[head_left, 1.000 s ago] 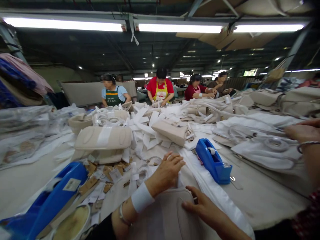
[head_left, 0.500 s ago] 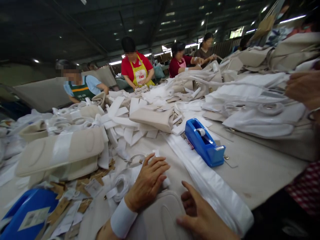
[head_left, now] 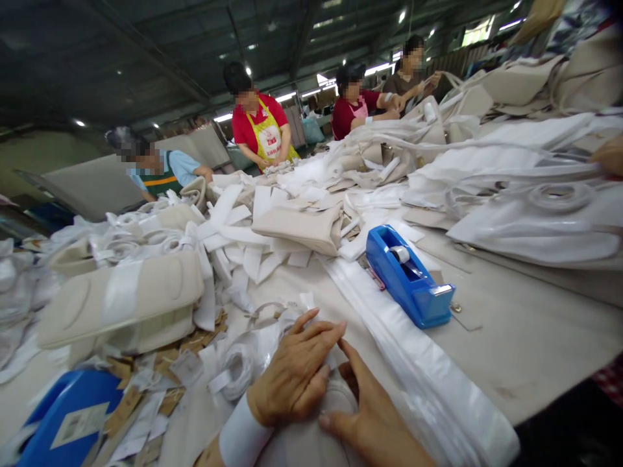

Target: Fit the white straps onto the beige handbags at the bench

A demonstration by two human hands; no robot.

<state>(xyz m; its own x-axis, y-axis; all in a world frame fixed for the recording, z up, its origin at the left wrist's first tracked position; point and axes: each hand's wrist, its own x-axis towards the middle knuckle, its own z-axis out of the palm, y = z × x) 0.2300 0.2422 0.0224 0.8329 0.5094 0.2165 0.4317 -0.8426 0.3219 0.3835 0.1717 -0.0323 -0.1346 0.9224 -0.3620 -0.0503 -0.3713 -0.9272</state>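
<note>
A beige bag with a rounded end and a stitched loop outline lies at the bottom middle, mostly covered by my hands. Across its far end rests my left hand, fingers stretched out together, a white band round the wrist. My right hand cups the bag's right edge, thumb on the face and fingers curled at the far side. The fingertips of both hands meet or nearly meet. Beside my left hand is a coiled strap in clear wrap. A long stack of white plastic sleeves runs right of my right hand.
A blue tape dispenser stands beyond the sleeves, another blue dispenser at lower left near brown tags. Wrapped beige bags and white strips pile up ahead. Several co-workers stand across the table.
My right hand has moved up and left onto the bag's edge, closing the gap to my left hand. The left hand has shifted slightly right and down. The view has turned a little.
</note>
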